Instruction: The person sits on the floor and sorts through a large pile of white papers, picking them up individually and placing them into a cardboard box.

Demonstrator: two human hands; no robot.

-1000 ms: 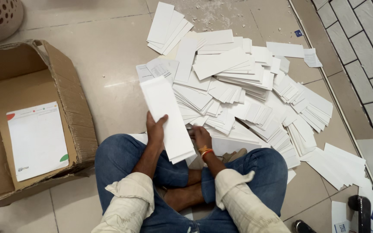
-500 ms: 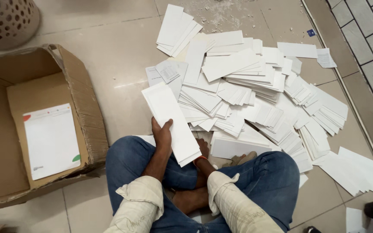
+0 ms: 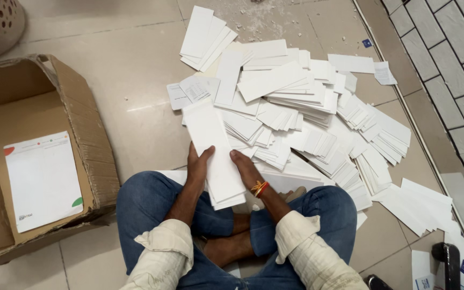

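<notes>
The right hand point(image 3: 245, 169) has come up from the pile point(image 3: 307, 123) to join the left hand point(image 3: 197, 166) on the stack point(image 3: 213, 153), now gripped from both sides above the lap; squaring it up seems underway, the box point(image 3: 81, 129) open alongside

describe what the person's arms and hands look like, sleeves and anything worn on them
Both arms wear cream, loosely woven long sleeves, crumpled and pushed up to about the elbow, so the forearms are bare. The left hand is bare, with no ring or band visible. The right hand has a stack of orange and gold bangles at the wrist.
</notes>
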